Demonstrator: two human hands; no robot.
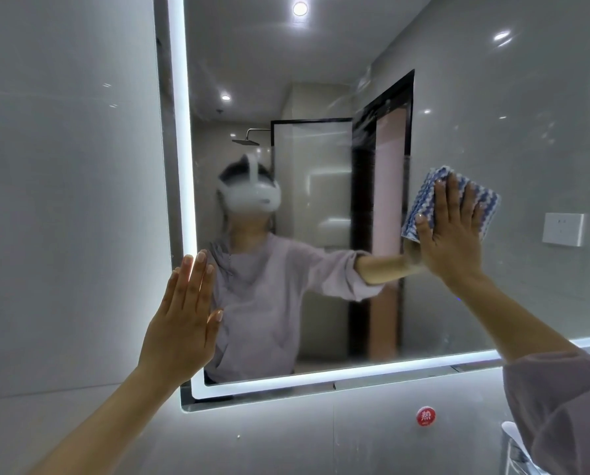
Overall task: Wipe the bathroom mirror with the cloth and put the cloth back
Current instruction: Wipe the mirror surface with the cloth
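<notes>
At three o'clock on the mirror (492, 132): cloth (422, 200) is pressed flat by the straight-fingered right hand (453, 234).
Left hand (184, 320): flat, empty, at eight o'clock.
Progress: wiping is judged underway; cloth not yet returned.

A round red sticker (426, 416) on the wall reads "热".

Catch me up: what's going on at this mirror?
A person is wiping the lit bathroom mirror. Their right hand presses a blue-and-white cloth flat against the glass, right of centre. The left hand is open, fingers straight, at the mirror's lower left edge; contact is unclear. Streaks show above the cloth, so wiping looks unfinished.
</notes>
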